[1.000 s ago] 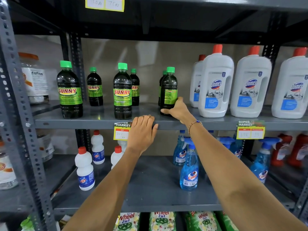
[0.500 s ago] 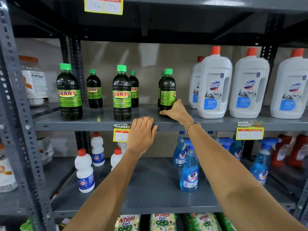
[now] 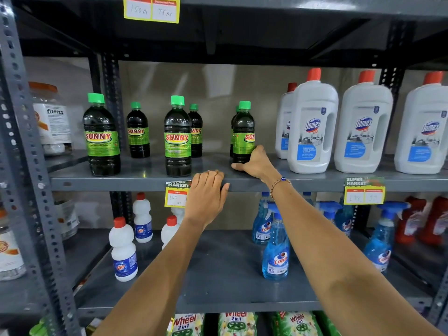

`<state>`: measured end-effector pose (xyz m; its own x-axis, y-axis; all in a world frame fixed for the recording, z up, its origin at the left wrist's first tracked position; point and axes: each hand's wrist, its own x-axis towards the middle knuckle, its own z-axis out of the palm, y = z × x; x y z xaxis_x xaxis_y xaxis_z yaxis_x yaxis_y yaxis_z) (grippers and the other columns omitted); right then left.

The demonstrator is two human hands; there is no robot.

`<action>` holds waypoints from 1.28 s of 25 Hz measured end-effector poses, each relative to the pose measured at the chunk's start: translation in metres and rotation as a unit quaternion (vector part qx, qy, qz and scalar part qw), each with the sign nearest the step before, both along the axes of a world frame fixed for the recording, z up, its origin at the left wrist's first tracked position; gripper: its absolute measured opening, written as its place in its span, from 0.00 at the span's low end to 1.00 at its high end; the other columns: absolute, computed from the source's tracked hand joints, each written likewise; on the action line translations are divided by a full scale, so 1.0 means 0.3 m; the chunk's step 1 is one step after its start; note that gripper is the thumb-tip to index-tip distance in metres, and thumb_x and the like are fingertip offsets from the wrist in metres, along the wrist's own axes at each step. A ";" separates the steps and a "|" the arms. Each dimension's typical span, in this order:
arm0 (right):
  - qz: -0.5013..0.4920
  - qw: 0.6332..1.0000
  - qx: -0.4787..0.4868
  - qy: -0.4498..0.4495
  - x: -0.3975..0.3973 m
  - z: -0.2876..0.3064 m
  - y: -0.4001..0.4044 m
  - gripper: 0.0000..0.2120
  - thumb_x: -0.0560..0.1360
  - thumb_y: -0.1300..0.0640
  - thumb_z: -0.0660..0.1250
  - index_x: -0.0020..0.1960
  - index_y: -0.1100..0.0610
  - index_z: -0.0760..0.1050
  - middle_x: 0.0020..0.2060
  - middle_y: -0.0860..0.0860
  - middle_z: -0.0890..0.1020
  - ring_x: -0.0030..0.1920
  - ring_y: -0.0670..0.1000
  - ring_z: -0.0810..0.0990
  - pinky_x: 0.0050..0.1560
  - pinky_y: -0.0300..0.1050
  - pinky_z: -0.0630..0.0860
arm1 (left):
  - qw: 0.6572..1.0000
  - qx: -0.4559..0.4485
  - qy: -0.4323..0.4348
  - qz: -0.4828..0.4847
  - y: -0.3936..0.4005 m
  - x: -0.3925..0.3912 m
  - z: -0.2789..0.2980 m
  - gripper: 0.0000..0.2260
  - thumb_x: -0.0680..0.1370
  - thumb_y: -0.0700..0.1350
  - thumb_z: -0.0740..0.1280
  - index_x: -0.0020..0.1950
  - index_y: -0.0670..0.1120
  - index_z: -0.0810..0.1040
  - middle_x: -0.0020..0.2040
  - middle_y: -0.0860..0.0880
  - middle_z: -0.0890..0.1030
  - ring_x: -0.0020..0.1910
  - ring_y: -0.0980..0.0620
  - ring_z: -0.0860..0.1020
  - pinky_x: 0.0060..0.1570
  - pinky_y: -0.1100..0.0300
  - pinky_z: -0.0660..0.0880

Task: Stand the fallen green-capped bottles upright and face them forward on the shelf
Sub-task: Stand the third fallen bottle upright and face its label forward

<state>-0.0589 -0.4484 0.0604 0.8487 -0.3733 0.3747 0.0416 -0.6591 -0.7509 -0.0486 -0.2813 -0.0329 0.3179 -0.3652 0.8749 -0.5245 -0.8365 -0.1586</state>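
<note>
Several dark "SUNNY" bottles with green caps stand upright on the grey middle shelf (image 3: 145,183). Front left bottle (image 3: 101,139) and front middle bottle (image 3: 177,141) show their labels forward; smaller-looking ones (image 3: 138,134) (image 3: 196,134) stand behind them. My right hand (image 3: 254,163) grips the base of the right front bottle (image 3: 243,132), whose label is turned so only "SU" shows at its right edge. Another bottle (image 3: 233,127) is mostly hidden behind it. My left hand (image 3: 206,200) lies palm down with its fingers curled over the shelf's front edge.
White Domex jugs (image 3: 312,127) with red caps stand close to the right of the held bottle. A price tag (image 3: 175,196) hangs beside my left hand. Below are white bottles (image 3: 123,251) and blue spray bottles (image 3: 276,248). A steel upright (image 3: 26,166) rises at the left.
The right front bottle has turned under my right hand; the start of its SUNNY name now shows at the label's right edge. My left hand stays on the shelf edge.
</note>
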 end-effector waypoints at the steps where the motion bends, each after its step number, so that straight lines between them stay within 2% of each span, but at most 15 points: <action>1: -0.001 1.000 -0.001 0.003 -0.001 0.002 0.003 0.40 0.66 0.54 0.77 0.68 0.65 0.57 0.65 0.58 0.66 0.66 0.55 0.69 0.64 0.48 0.69 | 1.000 0.000 -0.001 0.000 0.000 0.000 0.000 0.16 0.81 0.51 0.54 0.58 0.43 0.75 0.53 0.46 0.80 0.52 0.45 0.77 0.54 0.53 0.68; 5: 0.019 0.999 0.028 0.015 0.010 -0.002 -0.010 0.32 0.66 0.59 0.75 0.65 0.62 0.64 0.60 0.57 0.75 0.60 0.55 0.75 0.52 0.43 0.72 | 1.000 -0.002 -0.015 -0.006 -0.003 0.006 -0.003 0.16 0.81 0.51 0.54 0.57 0.42 0.75 0.53 0.46 0.80 0.51 0.45 0.77 0.53 0.53 0.67; 9: 0.007 1.000 0.013 -0.001 0.013 -0.007 -0.012 0.39 0.64 0.54 0.79 0.66 0.63 0.62 0.62 0.56 0.71 0.62 0.54 0.72 0.60 0.46 0.71 | 1.000 -0.005 -0.021 -0.007 -0.002 0.010 -0.004 0.16 0.81 0.51 0.55 0.57 0.42 0.76 0.53 0.46 0.80 0.51 0.45 0.78 0.54 0.54 0.66; 14: 0.032 0.999 0.038 0.023 0.024 -0.009 -0.021 0.34 0.63 0.59 0.77 0.64 0.62 0.65 0.55 0.53 0.76 0.58 0.53 0.76 0.51 0.44 0.72 | 0.999 -0.009 -0.033 -0.011 -0.004 0.013 -0.007 0.16 0.81 0.51 0.55 0.57 0.42 0.76 0.53 0.46 0.80 0.51 0.45 0.78 0.54 0.53 0.66; 18: 0.018 0.999 0.033 0.013 0.009 -0.007 -0.012 0.38 0.64 0.55 0.79 0.64 0.61 0.60 0.60 0.56 0.74 0.61 0.55 0.73 0.57 0.46 0.71 | 1.000 -0.004 -0.026 -0.007 -0.007 0.007 -0.006 0.16 0.81 0.51 0.55 0.57 0.42 0.76 0.53 0.46 0.80 0.51 0.45 0.78 0.55 0.54 0.65; 24: 0.009 0.999 0.032 0.018 0.020 -0.018 -0.002 0.41 0.62 0.53 0.80 0.65 0.62 0.59 0.63 0.57 0.72 0.64 0.57 0.73 0.61 0.49 0.72 | 0.999 -0.010 -0.027 -0.020 0.003 0.002 -0.009 0.16 0.80 0.52 0.56 0.55 0.43 0.77 0.51 0.46 0.81 0.50 0.46 0.78 0.53 0.55 0.66; 26: 0.020 0.999 0.039 0.028 0.019 -0.019 -0.002 0.44 0.61 0.52 0.81 0.66 0.62 0.58 0.65 0.58 0.71 0.65 0.57 0.71 0.65 0.51 0.71 | 0.999 -0.019 -0.021 -0.024 0.007 0.003 0.009 0.16 0.80 0.53 0.57 0.50 0.44 0.79 0.45 0.48 0.82 0.44 0.47 0.79 0.48 0.55 0.68; 28: 0.042 0.996 0.067 0.044 0.027 -0.002 -0.046 0.46 0.62 0.52 0.80 0.68 0.61 0.56 0.66 0.56 0.70 0.66 0.55 0.70 0.68 0.53 0.69 | 0.998 -0.044 -0.023 -0.031 -0.031 0.004 0.078 0.17 0.80 0.52 0.57 0.40 0.44 0.79 0.35 0.48 0.81 0.36 0.46 0.78 0.38 0.54 0.69; 29: 0.057 0.992 0.093 0.055 0.015 0.006 -0.054 0.44 0.64 0.54 0.79 0.69 0.61 0.55 0.65 0.55 0.70 0.65 0.54 0.70 0.68 0.52 0.68 | 0.998 -0.060 0.002 -0.035 -0.034 -0.004 0.123 0.17 0.80 0.50 0.57 0.38 0.43 0.78 0.34 0.47 0.80 0.36 0.45 0.78 0.35 0.54 0.69; 30: 0.075 0.988 0.124 0.059 0.010 0.009 -0.066 0.41 0.66 0.57 0.78 0.69 0.62 0.57 0.64 0.55 0.72 0.64 0.54 0.71 0.67 0.51 0.69 | 0.996 -0.076 0.040 -0.035 -0.041 0.000 0.163 0.15 0.81 0.49 0.58 0.41 0.42 0.78 0.37 0.45 0.81 0.39 0.44 0.78 0.36 0.54 0.69; 32: 0.097 0.980 0.172 0.039 0.007 0.003 -0.075 0.31 0.70 0.63 0.74 0.68 0.66 0.64 0.63 0.59 0.76 0.61 0.56 0.76 0.65 0.51 0.72 | 0.974 -0.133 0.180 -0.042 -0.056 0.002 0.244 0.14 0.80 0.49 0.62 0.57 0.40 0.76 0.52 0.42 0.81 0.53 0.41 0.77 0.46 0.51 0.72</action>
